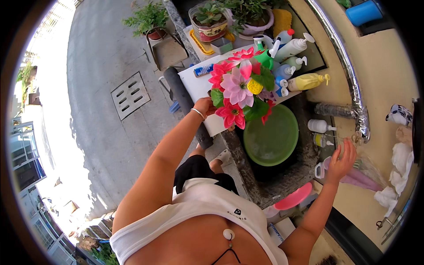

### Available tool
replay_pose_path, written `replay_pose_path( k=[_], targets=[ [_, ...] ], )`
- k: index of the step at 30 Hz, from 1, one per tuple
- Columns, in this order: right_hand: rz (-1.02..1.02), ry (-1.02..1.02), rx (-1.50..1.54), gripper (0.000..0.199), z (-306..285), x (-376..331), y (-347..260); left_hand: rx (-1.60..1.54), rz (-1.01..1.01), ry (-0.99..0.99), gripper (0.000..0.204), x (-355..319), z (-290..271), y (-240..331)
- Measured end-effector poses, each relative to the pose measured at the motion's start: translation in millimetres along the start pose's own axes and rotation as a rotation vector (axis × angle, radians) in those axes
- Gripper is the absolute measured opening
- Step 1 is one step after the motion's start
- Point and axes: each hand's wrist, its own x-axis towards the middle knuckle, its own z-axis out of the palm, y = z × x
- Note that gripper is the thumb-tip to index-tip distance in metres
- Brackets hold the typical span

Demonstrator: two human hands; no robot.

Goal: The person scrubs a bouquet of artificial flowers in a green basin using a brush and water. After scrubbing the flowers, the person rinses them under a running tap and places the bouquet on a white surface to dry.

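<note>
— Nearest, what does each hand do?
— Right hand [342, 160], fingers spread, hovers beside the wall's foil pipe [360, 115]. Left hand [204, 106] grips the artificial flower bunch [240, 88].
— Room around?
— Flowers overhang the green basin [271, 137], near the sink's left edge; open pavement [97, 110] lies left.

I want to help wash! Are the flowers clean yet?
Not yet, as far as I can see. The left hand holds the pink and red flower bunch above the green basin, which looks empty. The right hand reaches toward the tap. Wetting and rinsing remain.
</note>
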Motion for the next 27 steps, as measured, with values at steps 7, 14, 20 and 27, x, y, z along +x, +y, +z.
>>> replay_pose_path(
  k=[7, 14, 20, 27],
  targets=[
    [0.401, -0.777, 0.863, 0.024, 152, -131, -174, 0.109, 0.215, 0.239, 0.02, -9, 0, 3],
    [0.177, -0.431, 0.61, 0.044, 250, -131, -314, 0.159, 0.275, 0.232, 0.017, -34, -28, 20],
    [0.157, -0.589, 0.518, 0.041, 237, -140, -287, 0.206, 0.239, 0.295, 0.018, -53, -64, 28],
    [0.268, -0.73, 0.53, 0.029, 122, -220, -132, 0.126, 0.171, 0.238, 0.018, -38, -91, 6]
  ],
)
